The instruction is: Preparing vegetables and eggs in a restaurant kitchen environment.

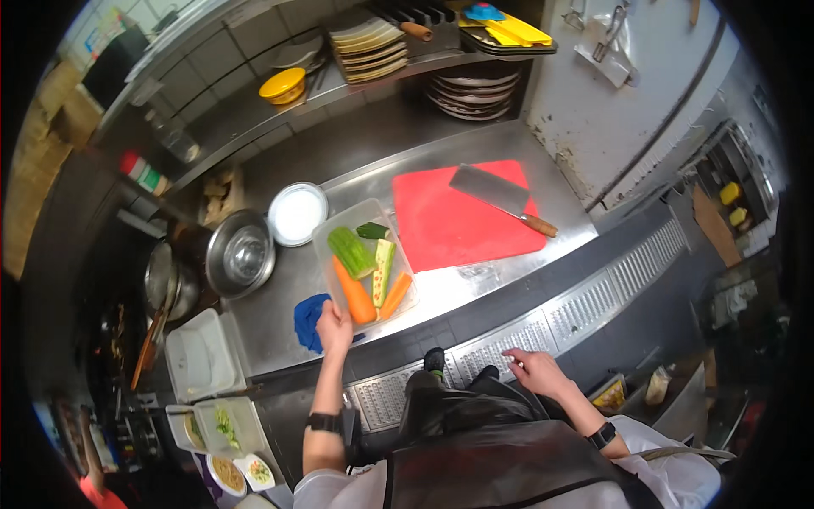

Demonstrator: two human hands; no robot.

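Observation:
My left hand (334, 327) grips the near left corner of a clear plastic tray (325, 245) on the steel counter. In the tray lie a carrot (353, 294), a shorter carrot piece (395, 295), a thick green cucumber or squash piece (351, 252), a pale cut strip with green edges (382, 270) and a small dark green piece (372, 230). A blue cloth (310, 323) lies by my left hand. On a red cutting board (458, 216), right of the tray, rests a cleaver (489, 189) with a wooden handle. My right hand (537, 372) hangs empty above the floor, fingers loosely bent.
Left of the tray stand a white round dish (297, 214) and a steel bowl (220, 254). A white bin (200, 356) and containers of cut food (222, 423) stand at lower left. A shelf (356, 86) with stacked plates runs behind. Another person's arm (92, 452) shows at far left.

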